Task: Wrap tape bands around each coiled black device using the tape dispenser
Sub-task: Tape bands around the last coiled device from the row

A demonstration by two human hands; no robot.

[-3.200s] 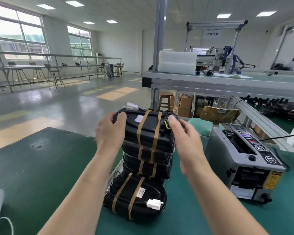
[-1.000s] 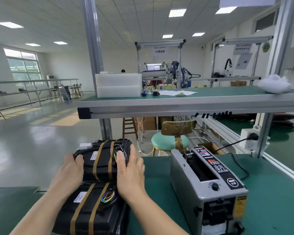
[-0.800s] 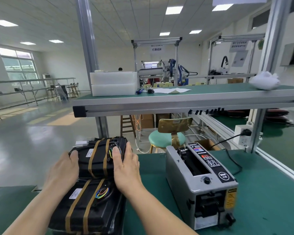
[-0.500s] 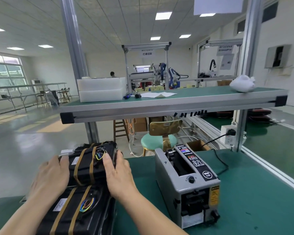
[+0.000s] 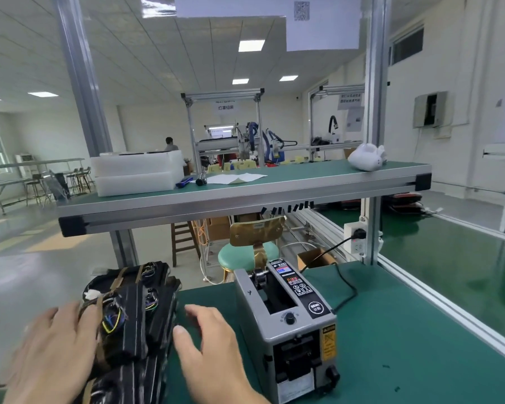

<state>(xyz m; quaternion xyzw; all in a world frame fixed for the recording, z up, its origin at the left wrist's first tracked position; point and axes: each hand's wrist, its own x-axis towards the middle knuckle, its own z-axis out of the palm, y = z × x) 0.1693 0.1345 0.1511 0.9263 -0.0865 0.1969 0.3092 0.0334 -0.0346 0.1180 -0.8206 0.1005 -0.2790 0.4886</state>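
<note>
Beside one tape dispenser (image 5: 286, 325), left hand (image 5: 56, 354) rests flat on blurred black devices (image 5: 137, 316), right hand (image 5: 213, 354) empty.

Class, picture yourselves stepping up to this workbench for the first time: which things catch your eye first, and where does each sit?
The pile of taped black devices at the lower left of the table stands out, with the left hand resting on it and the right hand open beside it. Right of the pile stands the grey tape dispenser, and two white boxes sit on the shelf above.
</note>
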